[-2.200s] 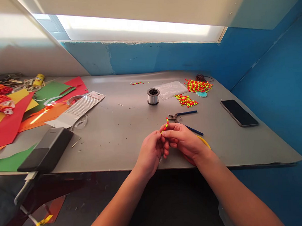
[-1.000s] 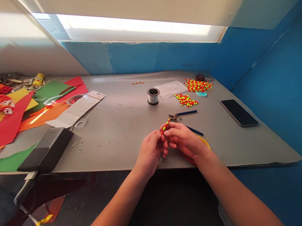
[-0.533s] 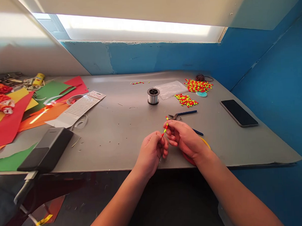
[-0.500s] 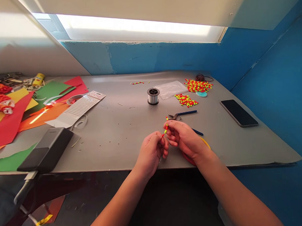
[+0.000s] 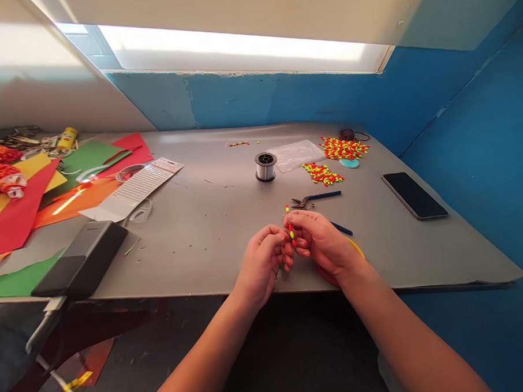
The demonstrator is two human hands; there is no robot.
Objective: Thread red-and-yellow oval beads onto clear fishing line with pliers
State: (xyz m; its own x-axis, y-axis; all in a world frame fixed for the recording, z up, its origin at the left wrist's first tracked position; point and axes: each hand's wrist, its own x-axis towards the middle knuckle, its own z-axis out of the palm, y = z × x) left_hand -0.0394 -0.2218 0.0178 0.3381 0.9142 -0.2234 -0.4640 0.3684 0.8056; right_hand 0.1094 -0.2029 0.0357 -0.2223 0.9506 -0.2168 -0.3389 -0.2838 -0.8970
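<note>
A short strand of red and yellow-green beads (image 5: 291, 235) hangs between my hands above the table's front edge. My right hand (image 5: 321, 236) pinches it near the top between thumb and forefinger, with a few beads showing above the fingertips. Close on the strand's left side, my left hand (image 5: 264, 259) is closed in a pinch; what its fingertips hold is too small to make out. Just beyond my right hand lie blue-handled pliers (image 5: 324, 195), partly covered by it. Behind my right wrist shows part of a yellow and red round object (image 5: 358, 246).
A spool of clear line (image 5: 266, 168) stands mid-table. Behind to the right are two bead piles (image 5: 345, 148), a plastic bag (image 5: 296, 155) and a phone (image 5: 414, 195). Coloured sheets (image 5: 90, 160), a white card (image 5: 133, 190) and a black box (image 5: 82, 259) occupy the left.
The lower end of the bead strand has left my left fingertips and now hangs beside them, more upright. My right hand keeps its pinch.
</note>
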